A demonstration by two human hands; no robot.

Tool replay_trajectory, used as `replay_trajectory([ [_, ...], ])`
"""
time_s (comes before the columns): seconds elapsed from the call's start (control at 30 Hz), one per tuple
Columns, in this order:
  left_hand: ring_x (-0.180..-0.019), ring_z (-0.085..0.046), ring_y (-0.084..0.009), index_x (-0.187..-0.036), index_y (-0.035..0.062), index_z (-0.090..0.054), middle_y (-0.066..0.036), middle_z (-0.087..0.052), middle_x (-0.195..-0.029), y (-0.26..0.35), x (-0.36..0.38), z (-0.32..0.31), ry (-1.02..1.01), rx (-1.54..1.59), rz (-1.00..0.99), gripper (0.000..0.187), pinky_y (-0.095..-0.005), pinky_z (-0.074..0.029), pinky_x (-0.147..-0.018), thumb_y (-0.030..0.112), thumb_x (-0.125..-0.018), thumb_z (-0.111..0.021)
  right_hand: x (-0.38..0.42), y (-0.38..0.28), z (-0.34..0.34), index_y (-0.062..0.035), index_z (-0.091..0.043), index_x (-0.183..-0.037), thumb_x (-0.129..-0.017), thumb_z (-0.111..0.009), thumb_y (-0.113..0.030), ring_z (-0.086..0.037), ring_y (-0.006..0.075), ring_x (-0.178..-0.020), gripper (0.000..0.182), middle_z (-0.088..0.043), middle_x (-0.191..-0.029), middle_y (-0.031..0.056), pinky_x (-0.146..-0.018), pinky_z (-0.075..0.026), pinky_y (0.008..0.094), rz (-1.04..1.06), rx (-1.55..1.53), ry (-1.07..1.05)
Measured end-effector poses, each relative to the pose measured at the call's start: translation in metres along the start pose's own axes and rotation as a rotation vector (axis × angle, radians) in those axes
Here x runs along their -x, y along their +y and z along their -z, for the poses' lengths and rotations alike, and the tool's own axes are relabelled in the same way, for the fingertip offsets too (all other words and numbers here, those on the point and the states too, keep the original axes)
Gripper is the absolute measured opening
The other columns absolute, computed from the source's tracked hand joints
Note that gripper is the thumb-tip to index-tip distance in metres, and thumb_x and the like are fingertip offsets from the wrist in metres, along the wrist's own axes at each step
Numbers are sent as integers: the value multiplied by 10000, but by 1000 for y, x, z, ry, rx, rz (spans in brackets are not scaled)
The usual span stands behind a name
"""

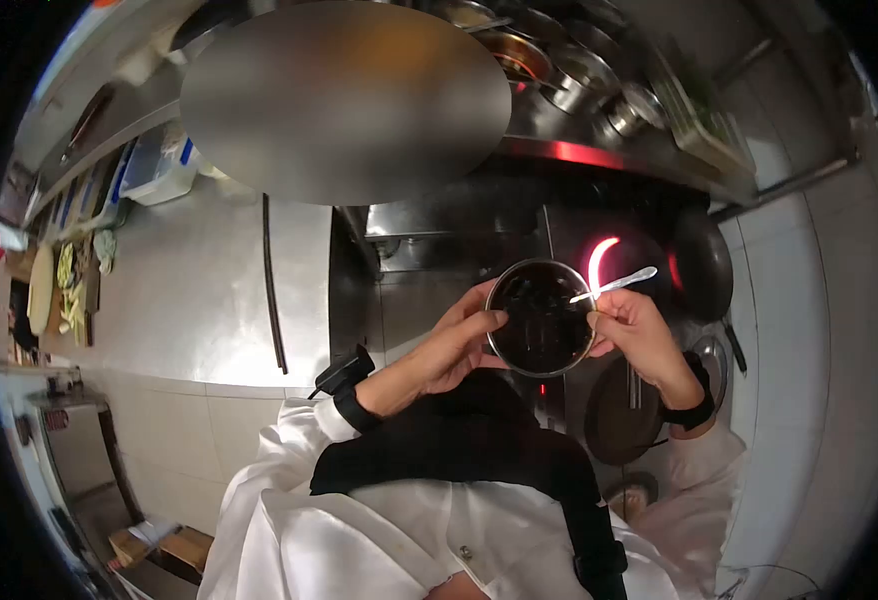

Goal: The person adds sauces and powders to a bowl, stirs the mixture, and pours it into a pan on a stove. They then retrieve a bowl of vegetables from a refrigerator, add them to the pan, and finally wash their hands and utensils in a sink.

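A dark, metal-rimmed bowl (541, 325) is held between two bare hands in front of a black apron (429, 450) worn over a white coat (329, 530). Its side is gripped by the left hand (449, 345), with the thumb pressed at the rim and the other fingers spread around and beneath. The opposite side is clamped by the fingers of the right hand (639, 330), the thumb at the rim. A silver utensil (627, 283) is seen across the rim beside the right hand, one end over the bowl and the other angled outward. The bowl's interior is dark, and its contents cannot be made out.

Just beyond the right hand, a curved red glow (599, 262) is seen, with a black pan (702, 265) farther right and a flat, round pan (619, 415) below. To the left, a steel worktop (179, 280) is crossed by a narrow dark strip (273, 290); a clear plastic tub (159, 175) and pale cut food (74, 285) are placed at its far left side. Metal pots (579, 80) are grouped at the top, near a pale basket (704, 120). Part of the upper view is hidden by a blurred oval.
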State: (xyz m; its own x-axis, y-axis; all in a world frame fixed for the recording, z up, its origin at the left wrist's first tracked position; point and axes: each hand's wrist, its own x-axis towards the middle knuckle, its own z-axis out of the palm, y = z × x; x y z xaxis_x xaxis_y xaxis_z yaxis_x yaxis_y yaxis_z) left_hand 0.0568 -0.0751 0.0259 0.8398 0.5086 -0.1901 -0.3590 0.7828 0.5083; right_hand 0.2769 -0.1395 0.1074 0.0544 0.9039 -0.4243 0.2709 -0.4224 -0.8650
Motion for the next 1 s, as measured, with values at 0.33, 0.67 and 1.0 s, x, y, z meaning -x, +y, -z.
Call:
replay_trajectory([
  [0.33, -1057, -483, -192, -1296, 98, -260, -77, -415, -1187, -57, -81, -38, 104, -92, 10, 523, -397, -511, -780, 97, -823, -481, 24, 38, 85, -56, -584, -857, -864, -474, -171, -501, 120, -627, 159, -536, -729, 54, -570, -406, 246, 533, 49, 147],
  [0.67, -1068, -475, -205, -1303, 112, -256, -88, -418, -1198, -71, -144, -57, 254, -100, -22, 494, -373, -491, -797, 103, -845, -442, 55, 66, 148, -28, -561, -776, -849, -494, -185, -596, 271, -747, 186, -587, -866, 166, -659, -483, 326, 786, 329, 396],
  [1.0, -1014, -480, -186, -1307, 114, -250, -84, -436, -1109, -46, -181, -50, 198, -249, 85, 516, -383, -499, -763, 94, -845, -481, 16, 105, 123, -1, -536, -716, -904, -355, -186, -593, 220, -712, 320, -608, -715, 144, -657, -480, 318, 544, -16, 826],
])
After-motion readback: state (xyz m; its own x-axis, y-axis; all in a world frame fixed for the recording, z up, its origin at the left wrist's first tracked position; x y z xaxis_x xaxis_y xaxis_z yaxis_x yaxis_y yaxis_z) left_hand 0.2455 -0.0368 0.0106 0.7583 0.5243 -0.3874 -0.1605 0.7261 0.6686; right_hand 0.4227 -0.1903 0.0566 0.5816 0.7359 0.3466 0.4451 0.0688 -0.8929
